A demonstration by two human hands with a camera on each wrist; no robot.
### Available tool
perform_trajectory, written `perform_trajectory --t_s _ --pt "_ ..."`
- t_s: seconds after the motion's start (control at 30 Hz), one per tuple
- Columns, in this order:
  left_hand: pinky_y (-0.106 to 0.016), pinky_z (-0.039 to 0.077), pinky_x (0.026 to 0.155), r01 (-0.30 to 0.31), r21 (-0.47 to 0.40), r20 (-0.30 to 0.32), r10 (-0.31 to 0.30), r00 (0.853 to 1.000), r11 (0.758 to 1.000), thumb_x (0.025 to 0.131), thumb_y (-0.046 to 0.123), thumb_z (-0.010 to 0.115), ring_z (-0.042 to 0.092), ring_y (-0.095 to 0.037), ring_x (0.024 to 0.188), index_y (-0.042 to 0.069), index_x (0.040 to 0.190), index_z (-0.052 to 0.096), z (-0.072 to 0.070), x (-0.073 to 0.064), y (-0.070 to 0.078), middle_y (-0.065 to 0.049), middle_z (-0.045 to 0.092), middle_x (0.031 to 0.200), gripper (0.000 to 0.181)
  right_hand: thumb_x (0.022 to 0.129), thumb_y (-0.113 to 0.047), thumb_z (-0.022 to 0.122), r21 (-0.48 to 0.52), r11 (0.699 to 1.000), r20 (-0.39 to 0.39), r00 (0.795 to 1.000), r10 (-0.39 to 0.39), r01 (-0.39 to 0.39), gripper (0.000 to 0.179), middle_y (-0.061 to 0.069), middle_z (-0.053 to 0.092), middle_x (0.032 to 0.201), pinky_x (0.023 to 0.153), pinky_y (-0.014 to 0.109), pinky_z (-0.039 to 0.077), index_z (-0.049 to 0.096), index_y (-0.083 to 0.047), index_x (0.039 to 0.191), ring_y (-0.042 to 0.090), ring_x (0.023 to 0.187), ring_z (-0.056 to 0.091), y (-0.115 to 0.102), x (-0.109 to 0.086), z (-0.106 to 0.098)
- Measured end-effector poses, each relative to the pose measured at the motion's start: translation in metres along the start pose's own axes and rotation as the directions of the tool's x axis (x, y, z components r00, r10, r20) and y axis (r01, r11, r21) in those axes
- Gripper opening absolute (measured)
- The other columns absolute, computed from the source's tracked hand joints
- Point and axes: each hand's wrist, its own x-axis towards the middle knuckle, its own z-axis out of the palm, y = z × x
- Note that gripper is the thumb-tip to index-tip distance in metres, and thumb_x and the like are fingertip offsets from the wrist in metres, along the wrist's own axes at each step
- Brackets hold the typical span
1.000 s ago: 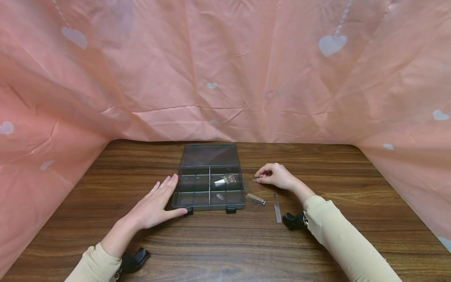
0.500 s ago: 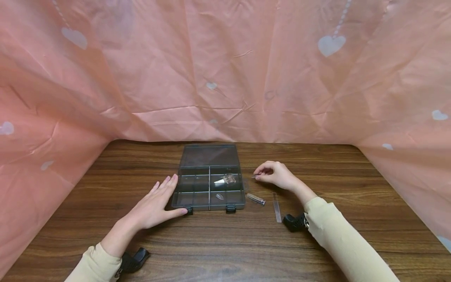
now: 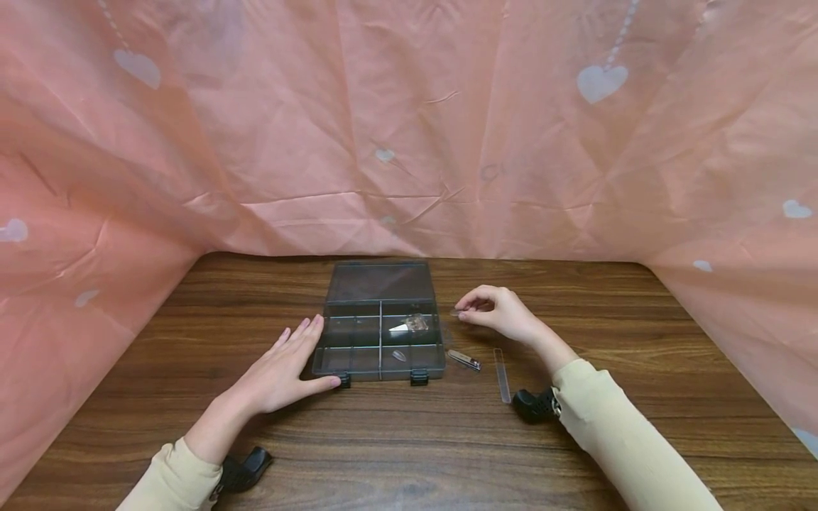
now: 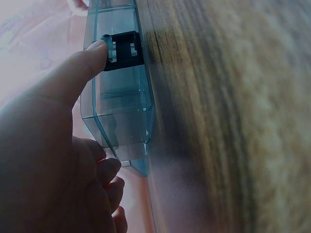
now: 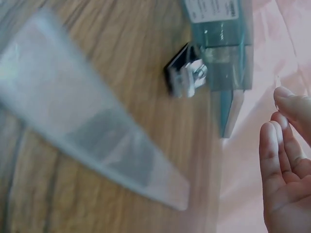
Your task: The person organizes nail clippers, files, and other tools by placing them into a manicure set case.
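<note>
A grey see-through compartment box stands on the table with its lid laid back. My left hand rests against the box's left side with its fingers straight, and its thumb touches the front left latch. To the right of the box, my right hand pinches a small clear piece between thumb and fingertips, above the table; its exact kind is too small to tell. Inside the box lie a clear nail tip and a small packet with a white end.
A nail clipper lies beside the box's front right corner. Right of it is a clear flat strip, like a nail file, close to the right wrist camera. A pink curtain with hearts hangs around the wooden table.
My right hand has moved slightly away from me and left towards the box, carrying the small clear piece a little higher in the head view. My left hand stays in place.
</note>
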Motion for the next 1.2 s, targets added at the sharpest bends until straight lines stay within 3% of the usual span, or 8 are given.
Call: perform_trajectory --t_s 0.6,0.77,1.03,1.2 --pt "-0.050 0.011 0.115 0.008 0.000 0.017 -0.008 1.000 1.000 0.083 0.071 0.052 0.012 -0.027 0.144 0.000 0.152 0.014 0.000 0.001 -0.001 -0.014 0.014 0.158 0.106 0.083 -0.012 0.075 0.090 0.993 0.088 0.993 -0.079 0.071 0.016 0.000 0.067 0.090 0.075 0.038 0.054 0.073 -0.007 0.098 0.018 0.081 0.062 -0.041 0.012 0.020" --pt "-0.050 0.011 0.115 0.007 -0.006 0.014 -0.007 1.000 1.000 0.083 0.070 0.053 0.013 -0.028 0.144 0.000 0.152 0.014 0.000 0.000 -0.002 -0.014 0.014 0.157 0.106 0.083 -0.011 0.075 0.128 0.988 0.138 0.985 -0.104 0.087 0.017 0.001 0.068 0.091 0.077 0.035 0.055 0.072 -0.003 0.098 0.021 0.081 0.063 -0.047 0.016 0.033" --pt "-0.050 0.011 0.115 0.015 -0.006 0.020 -0.015 1.000 1.000 0.083 0.069 0.054 0.012 -0.027 0.144 0.000 0.152 0.014 -0.001 0.000 -0.001 -0.013 0.014 0.158 0.105 0.082 -0.012 0.076 0.161 0.985 0.210 0.973 -0.091 0.057 0.014 0.000 0.067 0.092 0.075 0.030 0.054 0.073 -0.007 0.095 0.013 0.082 0.061 -0.054 0.019 0.054" --pt "-0.050 0.010 0.115 0.012 -0.009 0.018 -0.012 1.000 1.000 0.083 0.069 0.054 0.012 -0.027 0.144 0.000 0.152 0.014 0.000 0.000 -0.001 -0.013 0.014 0.158 0.106 0.082 -0.012 0.076 0.144 0.985 0.235 0.964 -0.127 0.095 0.012 -0.001 0.065 0.090 0.076 0.029 0.055 0.073 -0.009 0.093 0.012 0.081 0.062 -0.052 0.019 0.063"
